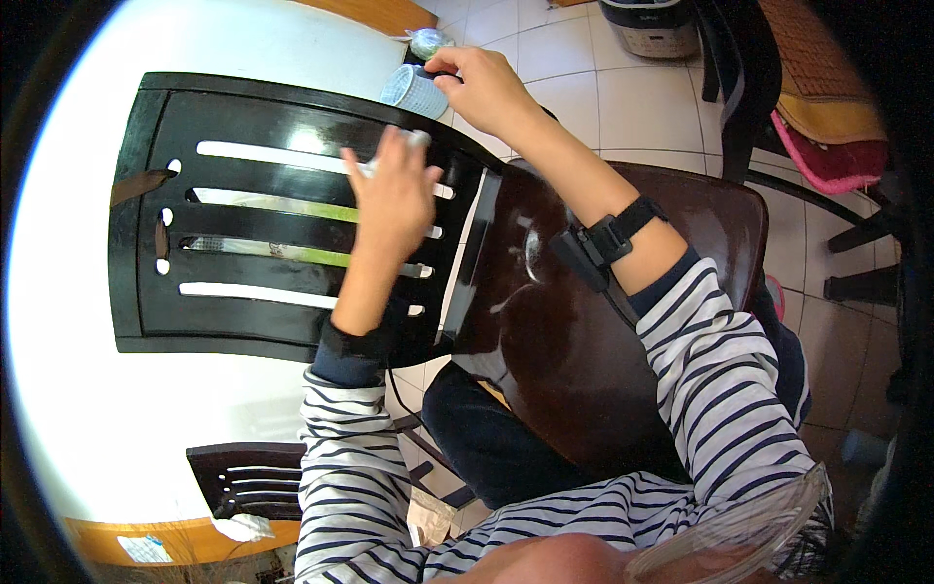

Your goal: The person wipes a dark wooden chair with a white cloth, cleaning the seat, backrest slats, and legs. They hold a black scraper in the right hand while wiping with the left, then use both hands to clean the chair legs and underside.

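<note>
A black slatted chair back [241,120] stands before me, joined to a glossy dark brown seat [576,321]. My left hand [398,197], slightly blurred, lies over the slats near the seat end. Its fingers are spread on a whitish wad, perhaps cloth or tissue, mostly hidden beneath them. Beyond the chair back's far edge, my right hand [481,84] pinches a small dark thing [441,73] between thumb and fingers; what it is cannot be told. Just behind that hand is a light blue perforated plastic basket [416,91]. A brown strap [142,186] passes through a hole in the chair back.
A tied clear plastic bag [429,44] is beyond the basket. Another dark chair [244,478] is at lower left. At upper right stand a black-and-grey appliance [653,33] and dark furniture with a woven, pink-edged cover [839,124]. The floor is pale tile [558,55].
</note>
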A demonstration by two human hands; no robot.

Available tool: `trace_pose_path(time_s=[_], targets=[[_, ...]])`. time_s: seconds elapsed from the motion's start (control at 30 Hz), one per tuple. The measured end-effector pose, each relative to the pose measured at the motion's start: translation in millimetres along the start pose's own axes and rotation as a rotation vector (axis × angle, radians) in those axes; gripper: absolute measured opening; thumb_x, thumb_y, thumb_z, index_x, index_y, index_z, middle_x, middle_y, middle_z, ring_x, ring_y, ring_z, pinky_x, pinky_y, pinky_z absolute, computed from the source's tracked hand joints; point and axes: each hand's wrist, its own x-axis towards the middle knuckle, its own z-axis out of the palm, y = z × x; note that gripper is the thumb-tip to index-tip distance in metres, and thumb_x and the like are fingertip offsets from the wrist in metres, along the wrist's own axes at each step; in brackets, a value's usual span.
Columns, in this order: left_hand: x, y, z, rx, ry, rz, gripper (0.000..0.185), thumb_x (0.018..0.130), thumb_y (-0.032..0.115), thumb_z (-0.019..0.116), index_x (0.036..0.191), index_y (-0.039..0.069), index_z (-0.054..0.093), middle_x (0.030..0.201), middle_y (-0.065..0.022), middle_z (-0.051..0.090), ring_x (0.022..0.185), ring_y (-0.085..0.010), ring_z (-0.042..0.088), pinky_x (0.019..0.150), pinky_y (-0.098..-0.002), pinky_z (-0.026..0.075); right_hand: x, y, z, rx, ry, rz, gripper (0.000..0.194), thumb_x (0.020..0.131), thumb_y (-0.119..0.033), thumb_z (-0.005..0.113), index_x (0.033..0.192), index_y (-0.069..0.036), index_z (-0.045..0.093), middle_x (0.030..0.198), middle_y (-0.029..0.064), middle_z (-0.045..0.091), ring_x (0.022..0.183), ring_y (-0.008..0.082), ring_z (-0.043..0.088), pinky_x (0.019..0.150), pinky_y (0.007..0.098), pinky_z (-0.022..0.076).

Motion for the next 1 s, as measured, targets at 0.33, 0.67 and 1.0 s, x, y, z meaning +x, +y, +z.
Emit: trace_pose_path(time_s=[0.33, 0.67, 1.0], targets=[[-5.8, 0.5, 18.2, -0.050, 0.118, -0.035, 0.041, 0.095, 0.028, 0.052, 0.127, 0.003, 0.055, 0.134, -0.0126, 0.049, 0.138, -0.0283, 0.035, 0.106, -0.0731, 0.011, -1.5, -2.5, 0.0, 0.000, 0.003, -0.035, 0.022, 0.085, -0.012, 0.062, 0.104, -0.002, 0.068, 0.097, 0.0160, 0.070, 0.090, 0.0301, 0.067, 0.082, 0.0363, 0.0518], [-6.1, -0.4, 6.3, -0.086, 0.040, -0.009, 0.042, 0.094, 0.026, 0.052, 0.127, 0.000, 0.054, 0.136, -0.0139, 0.048, 0.139, -0.0291, 0.034, 0.106, -0.0730, 0.012, -0.6, -2.0, 0.9, -0.009, -0.011, -0.025, 0.021, 0.085, -0.012, 0.062, 0.102, -0.003, 0.068, 0.099, 0.0151, 0.070, 0.091, 0.0303, 0.066, 0.082, 0.0372, 0.0516], [-5.7, -7.6, 7.1, -0.102, -0.030, -0.069, 0.043, 0.098, 0.024, 0.047, 0.138, 0.012, 0.047, 0.147, -0.0106, 0.039, 0.142, -0.0285, 0.030, 0.106, -0.0741, 0.012, -3.8, -5.8, 2.8, 0.019, -0.006, -0.031, 0.020, 0.085, -0.010, 0.062, 0.102, -0.002, 0.067, 0.099, 0.0161, 0.068, 0.091, 0.0314, 0.066, 0.082, 0.0375, 0.0512]])
